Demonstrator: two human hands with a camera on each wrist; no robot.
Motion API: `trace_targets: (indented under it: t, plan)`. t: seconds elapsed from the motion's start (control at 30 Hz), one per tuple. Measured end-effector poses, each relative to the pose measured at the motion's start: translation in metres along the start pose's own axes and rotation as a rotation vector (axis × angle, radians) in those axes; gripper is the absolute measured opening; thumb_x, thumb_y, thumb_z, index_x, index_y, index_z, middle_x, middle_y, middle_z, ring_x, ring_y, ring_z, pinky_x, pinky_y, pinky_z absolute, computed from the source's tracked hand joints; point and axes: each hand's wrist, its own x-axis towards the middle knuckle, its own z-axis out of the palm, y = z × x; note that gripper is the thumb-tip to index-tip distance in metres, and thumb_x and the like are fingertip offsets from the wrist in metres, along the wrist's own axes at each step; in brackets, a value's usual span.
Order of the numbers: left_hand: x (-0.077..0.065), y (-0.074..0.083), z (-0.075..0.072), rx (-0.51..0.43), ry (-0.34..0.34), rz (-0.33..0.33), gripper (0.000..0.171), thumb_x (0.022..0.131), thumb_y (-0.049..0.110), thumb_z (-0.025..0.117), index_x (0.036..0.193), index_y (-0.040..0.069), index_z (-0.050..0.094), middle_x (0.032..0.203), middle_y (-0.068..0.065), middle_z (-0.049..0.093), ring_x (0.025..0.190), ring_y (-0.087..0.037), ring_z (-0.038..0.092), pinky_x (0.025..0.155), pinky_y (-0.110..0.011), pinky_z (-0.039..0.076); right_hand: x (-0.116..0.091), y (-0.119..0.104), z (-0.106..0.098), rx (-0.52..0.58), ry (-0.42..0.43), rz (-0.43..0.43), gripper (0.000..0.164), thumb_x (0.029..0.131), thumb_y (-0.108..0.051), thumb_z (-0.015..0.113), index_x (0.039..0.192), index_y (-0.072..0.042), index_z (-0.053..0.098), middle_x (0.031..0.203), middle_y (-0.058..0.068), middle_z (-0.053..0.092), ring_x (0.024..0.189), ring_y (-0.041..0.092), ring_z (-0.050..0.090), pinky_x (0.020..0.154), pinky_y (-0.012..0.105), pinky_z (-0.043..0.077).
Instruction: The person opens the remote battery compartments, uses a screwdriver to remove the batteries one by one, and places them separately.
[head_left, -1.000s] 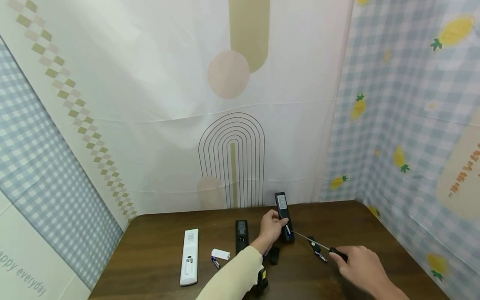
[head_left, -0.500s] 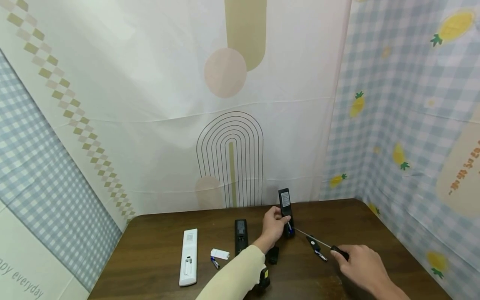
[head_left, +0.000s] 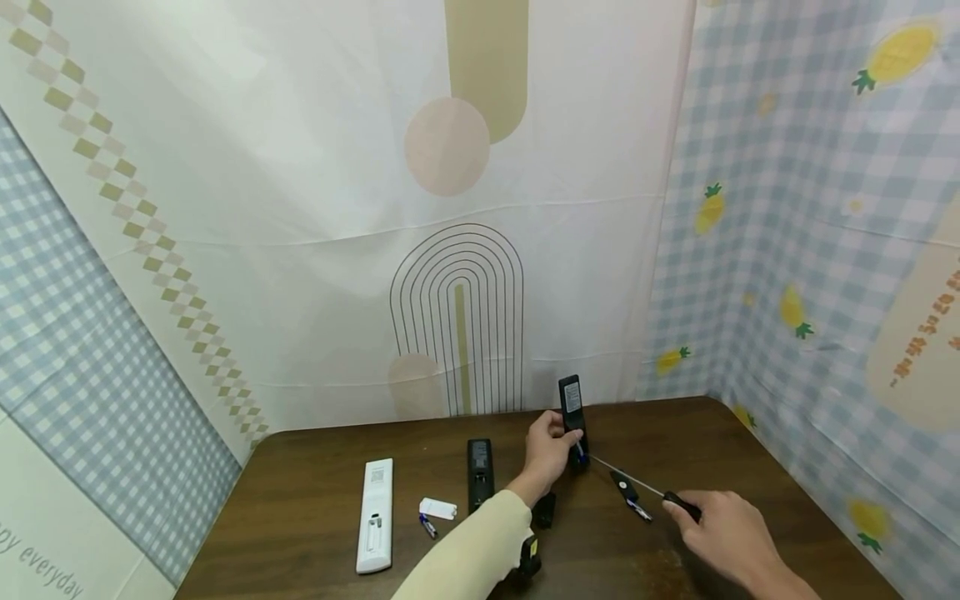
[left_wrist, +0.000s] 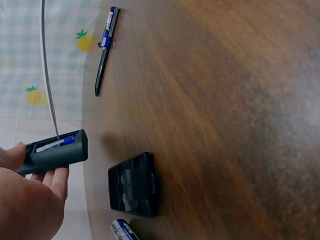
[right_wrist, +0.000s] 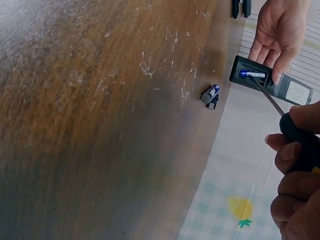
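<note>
My left hand grips a black remote control, thumb across its back, held tilted above the table. Its battery compartment is uncovered, and a blue-and-white battery lies inside, as the right wrist view shows. With curled fingers my right hand holds a screwdriver by its dark handle. The thin metal shaft reaches into the compartment, its tip right at the battery in the left wrist view. Below the remote, a black battery cover rests on the table near another battery.
A white remote control lies at the left, beside a white cover and a battery. Another black remote is partly behind my left sleeve. Between my hands lie a small black cover and a battery.
My left hand has raised and tilted the black remote slightly, so it stands straighter. The screwdriver tip has followed it up a little; the right hand has barely moved.
</note>
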Motion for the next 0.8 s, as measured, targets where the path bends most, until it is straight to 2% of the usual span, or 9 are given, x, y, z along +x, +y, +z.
trace_targets:
  t: [0.13,0.27,0.37,0.4,0.47,0.53,0.63,0.8]
  plan:
    - [0.001,0.000,0.000,-0.020,0.001,0.000,0.015,0.097,0.014,0.079,0.106,0.008,0.069,0.095,-0.007,0.080,0.082,-0.009,0.070,0.068,-0.023,0.051,0.001,0.000,0.000,-0.043,0.035,-0.038,0.036,0.101,-0.037,0.072,0.117,-0.006,0.081,0.052,-0.006,0.058,0.048,0.009,0.044,0.053,0.030,0.040]
    - [0.002,-0.002,0.000,-0.007,0.005,-0.018,0.015,0.098,0.015,0.078,0.108,0.007,0.071,0.096,-0.006,0.080,0.083,-0.010,0.070,0.068,-0.024,0.051,0.000,-0.002,0.001,-0.135,0.129,-0.160,0.024,0.096,-0.034,0.079,0.104,-0.012,0.084,0.075,-0.005,0.077,0.055,0.005,0.060,0.053,0.031,0.051]
    - [0.004,-0.004,-0.001,0.004,0.003,-0.037,0.017,0.098,0.017,0.079,0.109,0.006,0.071,0.094,-0.006,0.078,0.080,-0.010,0.068,0.066,-0.023,0.050,0.000,-0.001,0.001,-0.160,0.169,-0.221,0.020,0.093,-0.032,0.082,0.099,-0.014,0.084,0.087,-0.001,0.081,0.060,0.006,0.066,0.054,0.031,0.055]
    - [0.006,-0.006,-0.001,0.007,0.002,-0.045,0.018,0.097,0.017,0.079,0.109,0.006,0.072,0.093,-0.005,0.078,0.079,-0.010,0.067,0.065,-0.023,0.050,0.001,-0.001,0.001,-0.154,0.161,-0.220,0.020,0.093,-0.033,0.082,0.100,-0.014,0.084,0.087,-0.001,0.081,0.060,0.005,0.065,0.054,0.031,0.055]
    - [0.008,-0.007,-0.002,0.005,-0.005,-0.059,0.020,0.097,0.018,0.080,0.109,0.006,0.072,0.092,-0.006,0.077,0.077,-0.011,0.065,0.064,-0.024,0.049,0.002,0.001,0.000,-0.111,0.115,-0.187,0.025,0.095,-0.033,0.080,0.105,-0.012,0.084,0.074,-0.002,0.076,0.053,0.005,0.058,0.051,0.029,0.049]
    - [0.011,-0.009,-0.003,0.022,-0.008,-0.061,0.022,0.096,0.020,0.081,0.110,0.004,0.073,0.092,-0.008,0.077,0.077,-0.012,0.065,0.064,-0.025,0.049,0.005,0.004,0.000,-0.063,0.069,-0.151,0.029,0.097,-0.035,0.078,0.110,-0.010,0.083,0.061,-0.005,0.067,0.047,0.004,0.046,0.048,0.027,0.042]
    - [0.014,-0.011,-0.005,0.053,-0.012,-0.089,0.026,0.097,0.023,0.080,0.114,0.004,0.074,0.103,-0.009,0.076,0.085,-0.013,0.064,0.071,-0.028,0.052,0.009,0.007,-0.002,0.010,-0.002,-0.104,0.032,0.100,-0.036,0.075,0.115,-0.009,0.082,0.048,-0.007,0.049,0.043,0.005,0.029,0.046,0.025,0.032]
    - [0.016,-0.014,-0.005,0.105,-0.011,-0.141,0.031,0.099,0.024,0.078,0.120,0.003,0.074,0.118,-0.011,0.073,0.099,-0.017,0.066,0.084,-0.035,0.058,0.014,0.013,-0.005,0.073,-0.051,-0.099,0.031,0.100,-0.038,0.073,0.113,-0.011,0.083,0.053,-0.009,0.053,0.044,0.004,0.032,0.048,0.024,0.034]
